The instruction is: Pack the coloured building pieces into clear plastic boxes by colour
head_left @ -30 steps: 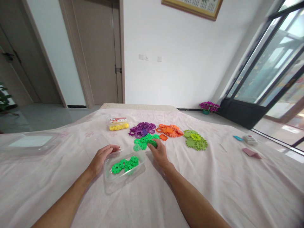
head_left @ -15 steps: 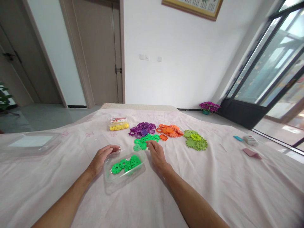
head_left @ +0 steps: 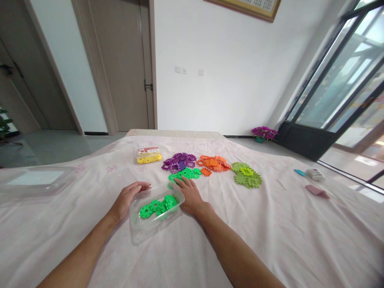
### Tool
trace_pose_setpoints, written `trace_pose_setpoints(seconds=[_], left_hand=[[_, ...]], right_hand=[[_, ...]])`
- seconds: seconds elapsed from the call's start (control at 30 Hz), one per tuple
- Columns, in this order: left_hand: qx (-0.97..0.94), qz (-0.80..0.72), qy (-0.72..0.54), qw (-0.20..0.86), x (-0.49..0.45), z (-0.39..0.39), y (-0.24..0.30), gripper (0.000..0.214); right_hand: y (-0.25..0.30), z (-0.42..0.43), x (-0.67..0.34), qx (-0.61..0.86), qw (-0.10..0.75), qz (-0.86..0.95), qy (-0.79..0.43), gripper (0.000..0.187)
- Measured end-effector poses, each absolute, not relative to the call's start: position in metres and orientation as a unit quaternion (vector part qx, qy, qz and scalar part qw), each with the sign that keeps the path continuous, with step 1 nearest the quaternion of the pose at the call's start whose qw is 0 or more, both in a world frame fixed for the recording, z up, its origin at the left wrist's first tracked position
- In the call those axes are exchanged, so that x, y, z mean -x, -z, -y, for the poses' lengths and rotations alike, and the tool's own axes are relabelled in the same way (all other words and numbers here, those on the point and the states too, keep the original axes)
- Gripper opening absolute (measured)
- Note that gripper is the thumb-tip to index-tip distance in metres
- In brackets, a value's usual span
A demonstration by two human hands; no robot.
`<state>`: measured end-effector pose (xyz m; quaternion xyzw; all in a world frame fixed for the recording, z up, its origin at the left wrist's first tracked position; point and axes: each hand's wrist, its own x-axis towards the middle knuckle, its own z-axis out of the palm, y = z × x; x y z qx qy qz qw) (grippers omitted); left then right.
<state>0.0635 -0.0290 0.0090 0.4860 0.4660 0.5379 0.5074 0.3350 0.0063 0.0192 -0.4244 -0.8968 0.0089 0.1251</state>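
Note:
My left hand (head_left: 127, 199) is closed on the far left edge of a clear plastic box (head_left: 141, 227). Green gear-shaped plastic pieces (head_left: 159, 206) lie overlapping inside it. Just beyond the box's right corner, my right hand (head_left: 191, 196) reaches with fingers stretched out, over the near side of a loose heap of green pieces (head_left: 187, 173). Its fingertips are at the heap, and whatever lies under the palm is hidden.
Behind are purple pieces (head_left: 181, 160), orange pieces (head_left: 213, 162) and lime-green pieces (head_left: 249, 179). A lidded box of yellow pieces (head_left: 149, 159) stands back left. A clear lidded container (head_left: 39, 178) lies far left; a pink paper piece (head_left: 317, 191) is far right.
My right hand has gone from curled fingers to outstretched ones and shifted slightly left, onto the edge of the green heap. My left hand stays at the box.

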Motion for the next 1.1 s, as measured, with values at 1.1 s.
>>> trace_pose_setpoints(seconds=[1.1], left_hand=[[-0.474,-0.48,-0.541,0.503,-0.068,0.033,-0.018,0.042]], right_hand=[[-0.026,-0.01,-0.344,0.552,0.22,0.803,-0.028,0.023]])
